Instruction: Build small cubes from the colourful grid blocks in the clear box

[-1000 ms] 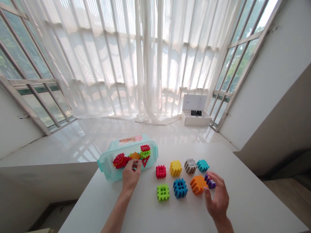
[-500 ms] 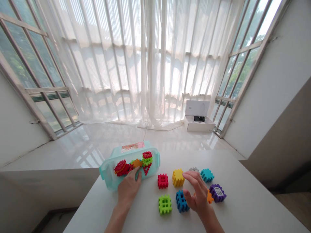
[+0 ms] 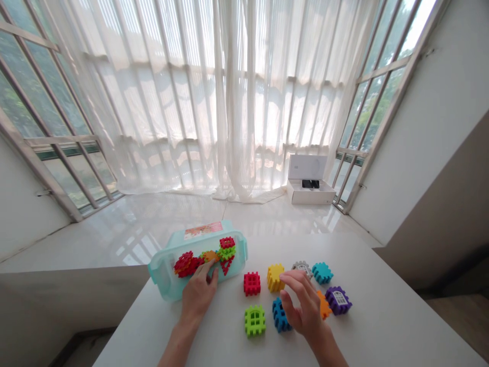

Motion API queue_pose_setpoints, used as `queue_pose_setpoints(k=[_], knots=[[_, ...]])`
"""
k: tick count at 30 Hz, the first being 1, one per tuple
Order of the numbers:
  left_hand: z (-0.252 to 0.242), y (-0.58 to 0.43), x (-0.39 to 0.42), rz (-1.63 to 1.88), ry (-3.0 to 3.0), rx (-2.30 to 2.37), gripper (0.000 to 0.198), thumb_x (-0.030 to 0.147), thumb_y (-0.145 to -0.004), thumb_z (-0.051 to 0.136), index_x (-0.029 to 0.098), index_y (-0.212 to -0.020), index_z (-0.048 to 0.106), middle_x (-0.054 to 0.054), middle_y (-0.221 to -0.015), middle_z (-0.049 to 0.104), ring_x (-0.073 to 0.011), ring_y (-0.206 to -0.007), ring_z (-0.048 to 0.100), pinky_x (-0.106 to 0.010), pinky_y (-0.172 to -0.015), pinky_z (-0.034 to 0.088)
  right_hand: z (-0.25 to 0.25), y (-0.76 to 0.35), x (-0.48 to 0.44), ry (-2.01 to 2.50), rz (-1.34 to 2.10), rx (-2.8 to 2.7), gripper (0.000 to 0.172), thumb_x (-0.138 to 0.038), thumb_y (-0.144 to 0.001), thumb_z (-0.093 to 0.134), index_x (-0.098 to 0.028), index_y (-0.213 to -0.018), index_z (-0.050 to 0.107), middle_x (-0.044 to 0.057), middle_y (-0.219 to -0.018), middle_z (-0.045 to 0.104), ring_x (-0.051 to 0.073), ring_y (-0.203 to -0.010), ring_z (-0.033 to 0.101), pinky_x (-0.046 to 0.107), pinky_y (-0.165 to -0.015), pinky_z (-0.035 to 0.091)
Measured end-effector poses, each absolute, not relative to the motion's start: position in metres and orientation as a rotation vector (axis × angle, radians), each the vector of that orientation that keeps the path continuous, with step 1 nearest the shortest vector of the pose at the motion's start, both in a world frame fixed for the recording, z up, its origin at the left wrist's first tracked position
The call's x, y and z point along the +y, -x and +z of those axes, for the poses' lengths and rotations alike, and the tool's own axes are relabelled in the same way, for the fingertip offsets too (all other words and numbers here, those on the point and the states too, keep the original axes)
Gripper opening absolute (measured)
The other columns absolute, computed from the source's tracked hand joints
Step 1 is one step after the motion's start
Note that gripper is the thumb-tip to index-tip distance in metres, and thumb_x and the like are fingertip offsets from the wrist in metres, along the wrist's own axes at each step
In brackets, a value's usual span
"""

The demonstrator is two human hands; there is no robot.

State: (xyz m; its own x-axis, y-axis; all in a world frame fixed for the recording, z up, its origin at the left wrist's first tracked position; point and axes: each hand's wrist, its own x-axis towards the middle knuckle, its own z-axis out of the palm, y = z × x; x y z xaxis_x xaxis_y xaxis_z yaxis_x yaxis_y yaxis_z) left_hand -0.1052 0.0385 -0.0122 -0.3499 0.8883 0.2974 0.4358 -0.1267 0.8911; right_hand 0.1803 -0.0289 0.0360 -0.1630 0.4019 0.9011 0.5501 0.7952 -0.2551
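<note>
My left hand [image 3: 199, 292] reaches into a tipped translucent teal bin [image 3: 163, 279]. Its fingertips touch an orange toothed piece [image 3: 209, 256] among the pieces there, and its thumb stands apart. Red toothed pieces [image 3: 186, 265] lie left of it, a green piece [image 3: 226, 253] and a red triangle piece [image 3: 226, 265] to the right. Above the tabletop, my right hand [image 3: 305, 305] is open with curved fingers and nothing in it. Its fingertips are close to a yellow block [image 3: 275, 278]. Partly covered by this hand are a blue block [image 3: 280, 315] and an orange block [image 3: 324, 305].
On the white table [image 3: 214, 341] sit red [image 3: 252, 283], green [image 3: 254, 320], grey [image 3: 302, 267], teal [image 3: 322, 273] and purple [image 3: 338, 300] blocks. Behind, an open white box [image 3: 311, 196] holding a dark object stands on the sill by the curtain [image 3: 237, 127].
The whole view has shifted slightly, so everything appears a little further left. The grey block shows more behind my right hand. Both hands keep nearly the same places.
</note>
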Motion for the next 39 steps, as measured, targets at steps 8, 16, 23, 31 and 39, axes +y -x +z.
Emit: queue_pose_setpoints(k=[8,16,23,31,39], knots=[[0.001,0.107,0.033,1.668,-1.514,1.772,0.017,0.037,-0.080,0.070,0.024,-0.090,0.068,-0.004,-0.086,0.070,-0.0222,-0.071,0.061,-0.035,-0.077,0.050,0.036,-0.176,-0.029,0.721,-0.146,-1.791,0.035,-0.005,-0.088,0.055,-0.020,-0.119,0.060,0.009,-0.096,0.070,0.022,-0.087,0.068,0.039,-0.078,0.058],[0.013,0.063,0.016,1.518,-1.084,1.045,0.031,0.034,-0.075,0.081,0.024,-0.095,0.060,0.002,-0.075,0.066,-0.0162,-0.069,0.064,-0.027,-0.070,0.051,0.035,-0.167,-0.031,0.724,-0.070,-1.889,0.033,-0.007,-0.089,0.057,-0.020,-0.119,0.059,0.009,-0.097,0.070,0.022,-0.088,0.068,0.038,-0.079,0.059],[0.014,0.045,0.003,1.226,-1.093,0.838,0.042,0.039,-0.080,0.078,0.017,-0.114,0.066,-0.002,-0.082,0.069,-0.0128,-0.069,0.062,-0.025,-0.069,0.050,0.029,-0.159,-0.032,0.802,-0.004,-1.976,0.030,-0.014,-0.093,0.061,-0.018,-0.122,0.059,0.011,-0.105,0.070,0.022,-0.098,0.068,0.036,-0.086,0.060],[0.013,0.041,-0.003,0.994,-1.103,0.766,0.040,0.039,-0.072,0.084,0.016,-0.099,0.065,-0.001,-0.076,0.071,-0.0122,-0.061,0.063,-0.025,-0.063,0.050,0.026,-0.162,-0.033,0.853,0.035,-1.964,0.031,-0.026,-0.093,0.065,-0.018,-0.123,0.061,0.014,-0.117,0.068,0.025,-0.111,0.067,0.037,-0.096,0.059],[0.018,0.042,-0.008,0.890,-1.249,0.700,0.033,0.044,-0.079,0.078,0.011,-0.083,0.073,-0.004,-0.069,0.069,-0.0110,-0.059,0.056,-0.023,-0.061,0.044,0.028,-0.162,-0.032,0.829,0.034,-1.990,0.046,-0.033,-0.091,0.071,-0.018,-0.132,0.056,0.016,-0.125,0.066,0.027,-0.117,0.066,0.039,-0.099,0.058]])
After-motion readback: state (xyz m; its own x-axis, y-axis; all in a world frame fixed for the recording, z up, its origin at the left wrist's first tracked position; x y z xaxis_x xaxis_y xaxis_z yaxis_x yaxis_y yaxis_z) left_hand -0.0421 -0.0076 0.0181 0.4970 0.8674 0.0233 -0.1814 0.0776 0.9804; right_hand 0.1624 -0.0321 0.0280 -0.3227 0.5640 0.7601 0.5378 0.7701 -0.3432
